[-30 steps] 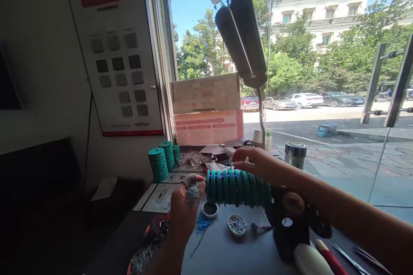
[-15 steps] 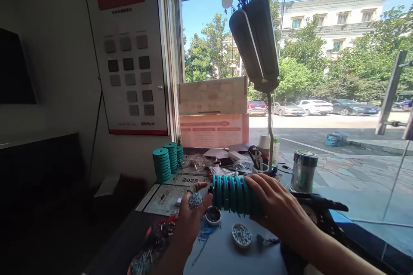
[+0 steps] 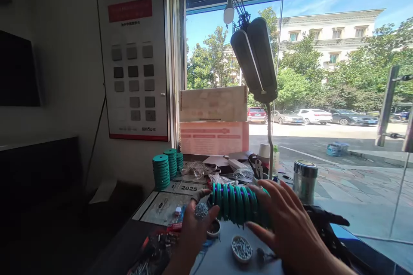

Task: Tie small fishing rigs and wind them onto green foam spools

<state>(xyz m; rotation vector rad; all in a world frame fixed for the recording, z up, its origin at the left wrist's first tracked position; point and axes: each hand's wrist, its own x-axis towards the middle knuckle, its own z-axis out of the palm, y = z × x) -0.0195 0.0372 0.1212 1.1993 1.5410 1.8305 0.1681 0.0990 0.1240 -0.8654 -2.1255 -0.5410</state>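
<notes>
Your left hand (image 3: 197, 228) meets one end of the row of green discs (image 3: 232, 203), thumb and forefinger apart; I cannot tell if they grip. Your right hand (image 3: 288, 219) spreads its fingers at the other end, probably to steady it. The small bowl (image 3: 241, 249) sits just below, perhaps for easy reaching. Both forearms come from below, the right one slanting inward.

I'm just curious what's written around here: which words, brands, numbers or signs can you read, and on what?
"2025": on the printed sheet on the desk.
Too blurred to read: the wall poster, pale box and pink-red printed panel.
Too small: the parked cars' plates.
</notes>
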